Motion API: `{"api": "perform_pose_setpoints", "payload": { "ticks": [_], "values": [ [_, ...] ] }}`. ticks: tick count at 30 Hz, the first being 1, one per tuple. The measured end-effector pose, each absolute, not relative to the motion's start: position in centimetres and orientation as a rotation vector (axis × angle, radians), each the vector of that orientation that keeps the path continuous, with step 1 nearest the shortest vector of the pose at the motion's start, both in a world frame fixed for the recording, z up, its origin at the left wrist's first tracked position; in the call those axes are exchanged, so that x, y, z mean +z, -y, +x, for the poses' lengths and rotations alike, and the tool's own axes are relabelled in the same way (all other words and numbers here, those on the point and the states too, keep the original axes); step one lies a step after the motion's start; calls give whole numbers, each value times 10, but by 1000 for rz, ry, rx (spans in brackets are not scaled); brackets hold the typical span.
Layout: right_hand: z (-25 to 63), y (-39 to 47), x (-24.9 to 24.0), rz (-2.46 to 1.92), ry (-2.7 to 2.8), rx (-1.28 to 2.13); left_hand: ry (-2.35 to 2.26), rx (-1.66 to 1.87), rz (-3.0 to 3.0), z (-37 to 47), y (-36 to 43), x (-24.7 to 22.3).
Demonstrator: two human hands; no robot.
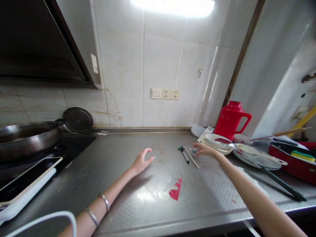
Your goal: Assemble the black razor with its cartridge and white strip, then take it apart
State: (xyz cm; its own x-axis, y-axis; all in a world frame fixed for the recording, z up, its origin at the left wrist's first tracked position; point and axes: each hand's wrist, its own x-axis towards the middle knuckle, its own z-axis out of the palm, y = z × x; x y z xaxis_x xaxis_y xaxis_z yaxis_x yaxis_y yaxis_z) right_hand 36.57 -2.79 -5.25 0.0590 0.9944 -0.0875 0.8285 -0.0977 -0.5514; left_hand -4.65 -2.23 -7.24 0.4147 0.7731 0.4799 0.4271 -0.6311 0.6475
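My left hand [142, 162] hovers above the middle of the steel counter, thumb and fingers apart, holding nothing. Farther right, my right hand [204, 149] reaches over the counter with its fingers stretched out. A small dark and silvery thing [194, 151] lies at its fingertips, partly covered and too small to name. Left of that hand, a slim dark tool with a green tip [185, 155] lies beside a thin pale curved strip [192, 158]. Nearer to me, a torn red piece [176, 190] lies flat on the counter.
Right of my right hand stand stacked white bowls [217, 144], plates with a ladle [259, 154], a red thermos jug [231, 121] and a red container [291, 161] with a sponge. On the left are a pan [29, 135], a round dark lid [78, 120] and a phone-like device [27, 181].
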Motion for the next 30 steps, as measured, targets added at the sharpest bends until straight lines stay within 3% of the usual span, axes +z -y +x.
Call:
{"api": "perform_pose_setpoints", "payload": {
  "ticks": [23, 30],
  "values": [
    [375, 11, -74, -2056, 1849, 724, -1079, 1037, 2201, -48, 27, -82],
    [363, 1, -56, -1860, 1851, 202, -1095, 1071, 2194, -51, 20, -85]
  ]
}}
